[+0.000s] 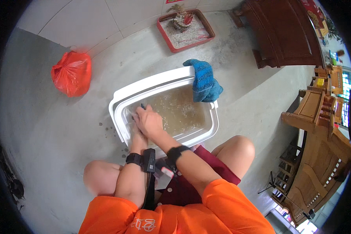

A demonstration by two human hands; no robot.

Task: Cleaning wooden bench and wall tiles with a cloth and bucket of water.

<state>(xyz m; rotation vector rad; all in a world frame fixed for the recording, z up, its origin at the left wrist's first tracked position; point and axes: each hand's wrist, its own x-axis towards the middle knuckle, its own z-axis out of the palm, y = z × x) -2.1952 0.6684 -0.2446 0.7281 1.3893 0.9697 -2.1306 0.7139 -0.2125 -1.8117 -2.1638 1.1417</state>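
Note:
A white rectangular tub (123, 128) of cloudy, brownish water (183, 111) stands on the floor between my knees, with pale bits floating in it. My right hand (149, 121) is closed over the tub's left side, close above my left hand. From its fingertips pokes a small dark piece (143, 106), whose kind I cannot make out. My left hand (137, 134) reaches in at the near left corner, its fingers mostly hidden by the right. A blue towel (203, 81) hangs over the tub's far right rim.
At the far left sits a tied red plastic bag (72, 74). A red-rimmed planter (185, 31) stands by the tiled wall. Dark wooden furniture (282, 33) is at the far right, with wooden chairs (308, 109) along the right. Wet spots mark the floor (105, 126) left of the tub.

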